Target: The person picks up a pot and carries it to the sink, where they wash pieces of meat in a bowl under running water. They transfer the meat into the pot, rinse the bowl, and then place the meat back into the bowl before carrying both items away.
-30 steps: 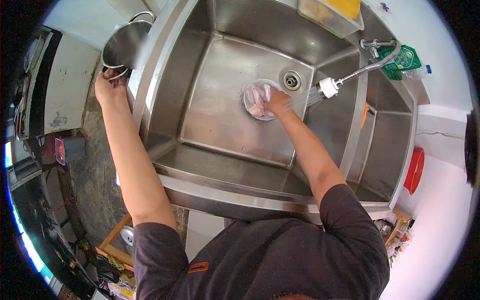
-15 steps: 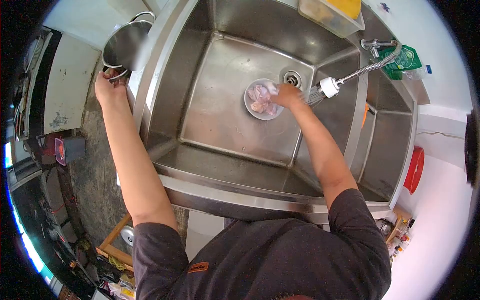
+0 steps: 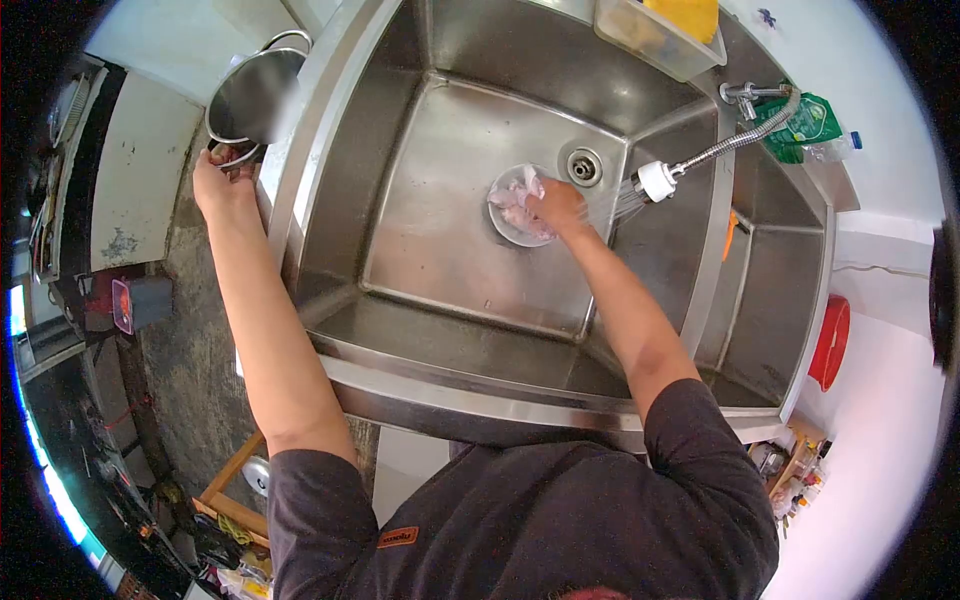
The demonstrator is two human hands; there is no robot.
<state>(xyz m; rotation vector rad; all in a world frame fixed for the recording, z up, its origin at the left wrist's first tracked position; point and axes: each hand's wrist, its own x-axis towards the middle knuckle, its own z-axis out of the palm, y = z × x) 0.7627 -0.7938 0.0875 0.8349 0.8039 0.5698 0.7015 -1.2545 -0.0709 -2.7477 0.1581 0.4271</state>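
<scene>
My left hand (image 3: 222,172) is closed round the handle (image 3: 240,158) of a steel pot (image 3: 245,100) on the left, beyond the sink's edge. Part of the pot is blurred out. In the large steel sink (image 3: 430,250) sits a pale bowl (image 3: 507,232) with raw chicken pieces (image 3: 513,205) in it. My right hand (image 3: 558,205) reaches over the bowl's right side, fingers closed on a piece of chicken; the fingertips are partly hidden. Water streams from the spray tap head (image 3: 656,181) beside this hand.
The drain (image 3: 583,167) lies just behind the bowl. A flexible tap hose (image 3: 745,135) arches in from the right. At the back stands a plastic tub (image 3: 660,40) with something yellow. A green pouch (image 3: 805,120) and a red basin (image 3: 828,342) are on the right.
My right hand has shifted slightly left and down over the bowl, and the chicken pieces under it have moved. My left hand stays on the pot's handle.
</scene>
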